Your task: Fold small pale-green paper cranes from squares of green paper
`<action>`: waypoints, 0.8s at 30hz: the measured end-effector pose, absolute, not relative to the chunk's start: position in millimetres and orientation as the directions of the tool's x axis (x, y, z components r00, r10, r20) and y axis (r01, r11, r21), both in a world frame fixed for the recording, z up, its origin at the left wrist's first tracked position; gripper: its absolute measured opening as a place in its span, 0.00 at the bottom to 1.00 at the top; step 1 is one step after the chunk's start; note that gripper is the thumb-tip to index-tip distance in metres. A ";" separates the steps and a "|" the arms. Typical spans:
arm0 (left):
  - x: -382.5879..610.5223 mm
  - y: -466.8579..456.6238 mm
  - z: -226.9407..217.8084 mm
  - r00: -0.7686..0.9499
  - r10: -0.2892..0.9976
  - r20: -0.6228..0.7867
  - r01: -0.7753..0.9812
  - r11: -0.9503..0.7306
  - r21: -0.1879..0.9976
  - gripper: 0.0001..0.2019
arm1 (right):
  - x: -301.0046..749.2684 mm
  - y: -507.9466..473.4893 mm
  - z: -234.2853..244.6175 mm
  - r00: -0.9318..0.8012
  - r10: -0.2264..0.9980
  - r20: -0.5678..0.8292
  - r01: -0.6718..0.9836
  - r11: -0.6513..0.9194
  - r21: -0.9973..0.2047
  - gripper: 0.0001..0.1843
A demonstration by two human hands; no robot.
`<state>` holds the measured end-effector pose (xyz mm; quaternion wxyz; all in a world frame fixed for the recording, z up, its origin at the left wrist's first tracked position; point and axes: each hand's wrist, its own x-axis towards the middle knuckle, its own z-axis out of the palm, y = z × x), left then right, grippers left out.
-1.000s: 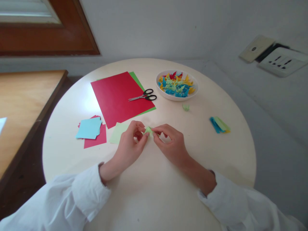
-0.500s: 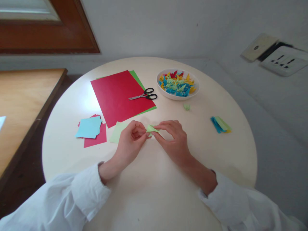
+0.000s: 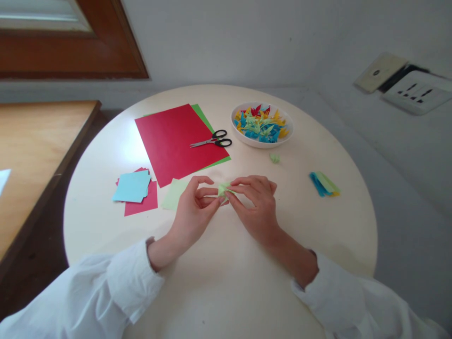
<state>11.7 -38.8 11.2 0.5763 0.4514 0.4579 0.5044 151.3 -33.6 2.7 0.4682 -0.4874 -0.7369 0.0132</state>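
A small light green piece of folded paper [image 3: 222, 189] is held between both hands above the near middle of the round table. My left hand [image 3: 195, 207] pinches its left side with the thumb below, while the index finger is lifted and curled. From the right, my right hand [image 3: 257, 203] grips it with thumb and fingertips. The fingers cover part of the folds. A flat light green paper square [image 3: 173, 194] lies just left of my left hand, partly hidden by it. Beyond my right hand is a small crumpled-looking light green paper piece [image 3: 274, 158].
Scissors [image 3: 211, 140] with black handles lie on a large red sheet [image 3: 176, 146] over a green one. Blue squares [image 3: 130, 186] rest on red ones [image 3: 150, 200] at left. A white bowl [image 3: 261, 144] holds many folded paper figures. Folded paper strips [image 3: 323, 183] lie right on the table [image 3: 226, 282].
The folded paper has turned slightly and shows a different face. My left index finger has lifted off it, and my right fingers have shifted their hold.
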 end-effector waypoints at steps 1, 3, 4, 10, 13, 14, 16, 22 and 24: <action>11.9 -39.4 11.5 0.071 0.995 -0.067 -0.163 0.078 0.984 0.20 | 151.3 -33.6 2.8 -0.083 0.729 0.679 0.711 0.521 -0.472 0.03; 12.3 -40.6 11.8 0.071 0.996 -0.056 -0.158 0.067 0.985 0.20 | 151.2 -33.9 3.1 -0.085 0.722 0.686 0.723 0.518 -0.456 0.04; 12.5 -41.1 11.8 0.070 0.996 -0.050 -0.157 0.061 0.986 0.19 | 151.2 -34.1 3.2 -0.090 0.720 0.689 0.729 0.518 -0.447 0.04; 13.3 -42.2 10.4 0.074 0.997 -0.002 -0.126 0.012 0.992 0.17 | 150.5 -35.5 4.8 -0.112 0.677 0.727 0.765 0.526 -0.372 0.06; 13.5 -42.1 10.6 0.082 0.997 0.016 -0.112 -0.007 0.994 0.15 | 150.2 -36.0 5.5 -0.129 0.654 0.746 0.776 0.535 -0.335 0.05; 13.6 -42.3 11.0 0.084 0.996 0.020 -0.111 -0.011 0.994 0.15 | 150.1 -36.2 5.6 -0.136 0.646 0.751 0.779 0.538 -0.322 0.06; 14.0 -42.8 11.9 0.086 0.996 0.024 -0.108 -0.015 0.994 0.15 | 149.7 -36.9 5.4 -0.147 0.635 0.758 0.787 0.540 -0.300 0.06; 14.4 -44.3 13.4 0.062 0.998 0.023 -0.106 -0.016 0.994 0.14 | 149.7 -38.5 3.5 -0.182 0.629 0.756 0.792 0.549 -0.267 0.08; 14.0 -43.9 13.3 0.052 0.998 0.019 -0.107 -0.013 0.994 0.15 | 150.2 -38.5 3.0 -0.193 0.627 0.755 0.790 0.555 -0.259 0.08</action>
